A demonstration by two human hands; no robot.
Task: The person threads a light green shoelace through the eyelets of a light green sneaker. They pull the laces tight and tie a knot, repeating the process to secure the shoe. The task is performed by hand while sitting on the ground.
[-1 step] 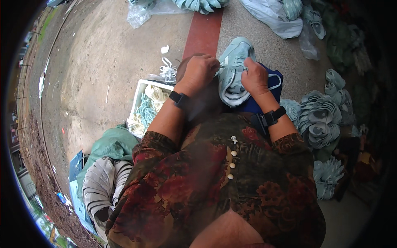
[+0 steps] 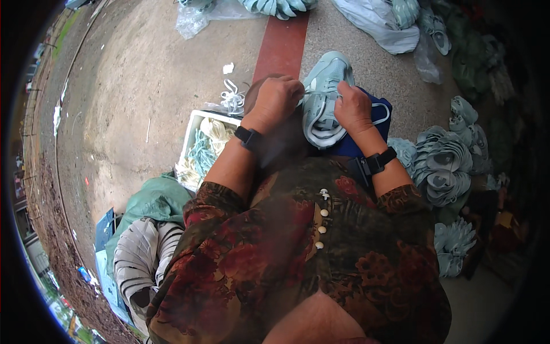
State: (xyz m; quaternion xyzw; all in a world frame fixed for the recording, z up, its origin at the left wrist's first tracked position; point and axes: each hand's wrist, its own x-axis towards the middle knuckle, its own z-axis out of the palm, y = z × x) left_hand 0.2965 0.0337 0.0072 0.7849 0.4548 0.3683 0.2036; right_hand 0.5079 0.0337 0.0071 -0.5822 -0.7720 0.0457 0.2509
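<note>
Bordering speckled floor [image 2: 372, 63], a red stripe [image 2: 283, 49] runs near the shoe [image 2: 325, 106].

Shoe [image 2: 325, 109] lt blue, shirt [image 2: 286, 246] dk w/ red floral, bin [image 2: 191, 129] wht.

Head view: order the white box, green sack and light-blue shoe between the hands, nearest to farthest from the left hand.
1. Light-blue shoe: just right of the left hand.
2. White box: lower left of it in the picture.
3. Green sack: farther lower left, past the box.
</note>
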